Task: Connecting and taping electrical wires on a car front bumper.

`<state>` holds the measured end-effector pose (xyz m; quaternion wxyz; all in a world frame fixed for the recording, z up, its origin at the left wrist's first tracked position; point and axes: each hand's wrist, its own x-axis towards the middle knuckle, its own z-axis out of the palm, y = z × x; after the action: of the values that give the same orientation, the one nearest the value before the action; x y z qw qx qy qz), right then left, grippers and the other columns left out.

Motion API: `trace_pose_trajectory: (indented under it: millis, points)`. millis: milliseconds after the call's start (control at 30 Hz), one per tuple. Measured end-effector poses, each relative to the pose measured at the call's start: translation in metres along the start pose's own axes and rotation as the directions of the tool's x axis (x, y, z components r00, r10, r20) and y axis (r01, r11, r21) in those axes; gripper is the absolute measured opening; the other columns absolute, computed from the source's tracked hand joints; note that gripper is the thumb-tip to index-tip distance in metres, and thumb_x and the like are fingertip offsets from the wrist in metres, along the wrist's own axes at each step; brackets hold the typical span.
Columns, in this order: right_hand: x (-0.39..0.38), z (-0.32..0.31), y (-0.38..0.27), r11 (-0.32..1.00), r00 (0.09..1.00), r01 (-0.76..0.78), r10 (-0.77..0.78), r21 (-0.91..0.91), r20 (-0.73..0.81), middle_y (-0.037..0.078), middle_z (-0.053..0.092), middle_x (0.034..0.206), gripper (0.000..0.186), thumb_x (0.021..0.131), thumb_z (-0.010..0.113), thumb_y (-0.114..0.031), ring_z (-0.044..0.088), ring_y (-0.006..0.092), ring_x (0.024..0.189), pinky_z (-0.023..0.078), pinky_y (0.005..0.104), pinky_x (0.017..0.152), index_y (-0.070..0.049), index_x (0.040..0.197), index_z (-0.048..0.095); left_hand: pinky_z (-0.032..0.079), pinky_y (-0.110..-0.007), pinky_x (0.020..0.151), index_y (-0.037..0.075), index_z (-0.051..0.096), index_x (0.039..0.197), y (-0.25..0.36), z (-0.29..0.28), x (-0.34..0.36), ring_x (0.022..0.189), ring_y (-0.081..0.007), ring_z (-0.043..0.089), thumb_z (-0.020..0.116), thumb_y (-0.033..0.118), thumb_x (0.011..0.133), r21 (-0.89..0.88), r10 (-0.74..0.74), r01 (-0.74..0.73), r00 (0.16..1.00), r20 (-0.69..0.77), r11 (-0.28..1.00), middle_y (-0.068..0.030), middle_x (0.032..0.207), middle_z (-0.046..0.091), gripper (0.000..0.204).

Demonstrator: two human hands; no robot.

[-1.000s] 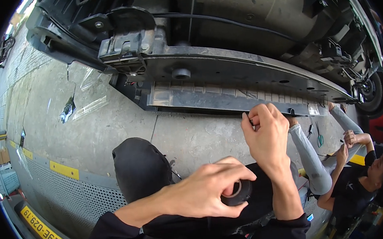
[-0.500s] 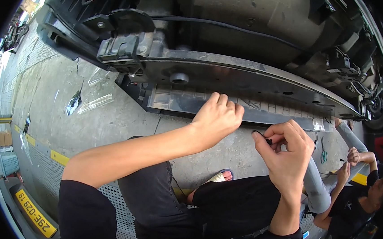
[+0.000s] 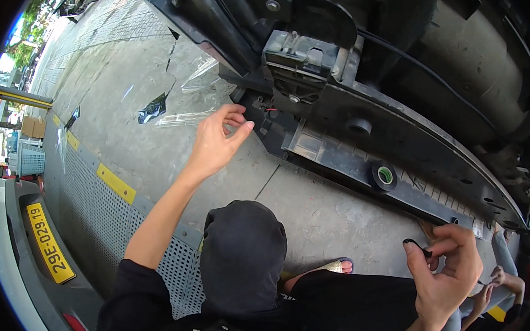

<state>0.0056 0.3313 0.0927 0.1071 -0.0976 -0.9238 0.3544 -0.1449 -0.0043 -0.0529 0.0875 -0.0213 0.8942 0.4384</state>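
My left hand (image 3: 219, 139) is raised beside the end of a dark bumper beam (image 3: 419, 141) on a car, its thumb and fingers apart with nothing visible between them. A short red wire (image 3: 271, 109) shows just past the fingertips. Lower right, my right hand (image 3: 449, 269) pinches a small, bent black strip (image 3: 418, 247) between thumb and fingers; its exact kind is unclear. A roll of black tape (image 3: 385, 175) with a green core lies on the long black panel (image 3: 340, 173) under the beam.
Clear plastic film (image 3: 189, 118) and a dark shiny scrap (image 3: 152, 109) lie on the concrete. My knee (image 3: 242, 254) is in front of me. A perforated metal strip (image 3: 110, 221) and another vehicle (image 3: 28, 246) are at left. A co-worker's hands (image 3: 493, 281) appear lower right.
My left hand has moved left off the panel and its fingers have opened, leaving the tape roll in sight. The right hand keeps the black strip. The view has shifted left.
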Motion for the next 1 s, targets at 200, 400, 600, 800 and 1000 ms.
trace_pose_trajectory:
  millis: [200, 400, 600, 800, 1000]
  points:
    - [0.001, 0.02, -0.021, 0.99, 0.995, -0.066, 0.074, -0.126, 0.062, 0.0, 0.056, 0.071, 0.037, 0.067, 0.084, 0.003, 0.047, 0.0034, 0.06, 0.036, 0.0184, 0.054, 0.001, 0.098, 0.063, 0.055, -0.037, 0.088, -0.006, 0.069, 0.119, -0.083, 0.052, 0.048, 0.102, -0.032, 0.071, 0.074, 0.021, 0.089, 0.119, 0.496, -0.487, 0.8, -0.337, 0.865, -0.0158, 0.104, 0.075, 0.04]
    - [0.007, 0.043, -0.04, 0.997, 0.998, 0.003, 0.002, -0.082, 0.06, 0.002, 0.059, 0.063, 0.039, 0.062, 0.089, -0.004, 0.053, 0.0092, 0.055, 0.04, 0.0238, 0.051, -0.001, 0.094, 0.066, 0.055, -0.031, 0.081, -0.008, 0.072, 0.11, -0.087, 0.025, 0.015, 0.09, -0.0203, 0.072, 0.07, 0.02, 0.096, -0.302, 0.264, -0.288, 0.957, -0.119, 0.909, -0.0132, 0.1, 0.076, 0.03]
    - [0.027, 0.07, -0.079, 0.953, 0.923, -0.097, -0.021, 0.288, 0.383, 0.001, 0.061, 0.063, 0.046, 0.066, 0.091, -0.004, 0.056, 0.0047, 0.058, 0.042, 0.0195, 0.054, 0.0, 0.103, 0.065, 0.049, -0.026, 0.064, -0.005, 0.072, 0.108, -0.043, -0.046, -0.022, 0.068, -0.0081, 0.058, 0.064, 0.019, 0.101, -0.631, 0.078, 0.028, 0.987, 0.139, 0.775, -0.0025, 0.077, 0.065, 0.026]
    - [0.054, 0.118, -0.088, 0.497, 0.679, -0.627, -0.028, 0.6, 0.734, 0.0, 0.06, 0.071, 0.048, 0.074, 0.087, 0.006, 0.059, 0.0055, 0.065, 0.047, 0.0196, 0.059, 0.005, 0.114, 0.059, 0.045, -0.026, 0.056, -0.003, 0.07, 0.1, 0.023, -0.069, -0.004, 0.06, -0.0076, 0.054, 0.062, 0.021, 0.102, -0.483, 0.024, 0.266, 0.858, 0.513, 0.834, -0.0011, 0.067, 0.059, 0.025]
    - [0.077, 0.143, -0.069, 0.321, 0.59, -0.763, -0.006, 0.56, 0.807, -0.001, 0.056, 0.068, 0.042, 0.081, 0.084, 0.0, 0.048, 0.0066, 0.057, 0.033, 0.0235, 0.052, 0.004, 0.113, 0.056, 0.041, -0.026, 0.048, -0.003, 0.065, 0.088, 0.05, -0.044, -0.013, 0.051, -0.0068, 0.053, 0.063, 0.02, 0.102, -0.329, -0.022, 0.147, 0.935, 0.354, 0.933, -0.0017, 0.059, 0.06, 0.027]
